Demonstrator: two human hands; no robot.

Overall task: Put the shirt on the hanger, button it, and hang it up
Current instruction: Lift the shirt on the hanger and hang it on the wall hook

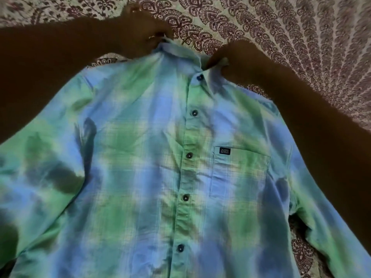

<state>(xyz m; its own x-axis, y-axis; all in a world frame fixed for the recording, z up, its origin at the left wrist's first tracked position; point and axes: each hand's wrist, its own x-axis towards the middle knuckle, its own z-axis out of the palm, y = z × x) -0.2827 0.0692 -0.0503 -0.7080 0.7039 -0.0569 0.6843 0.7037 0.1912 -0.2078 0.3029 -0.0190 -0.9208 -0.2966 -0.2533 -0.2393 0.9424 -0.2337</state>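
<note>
Both left hand [144,33] and right hand [239,57] pinch shirt [140,157] collar; patterned bedsheet [301,27] beneath.

The shirt [140,157] is covering most of the bed. The left hand [148,31] and right hand [236,55] are blocking the collar [176,52]. The patterned sheet [301,27] is giving open room beyond them.

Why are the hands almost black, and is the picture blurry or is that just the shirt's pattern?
Head view: dim light leaves the left hand and right hand as near-black shapes, fingers barely told apart. Head view: the shirt looks softly smeared, likely motion blur over a faded check, while its buttons and the bedspread print stay readable.
</note>
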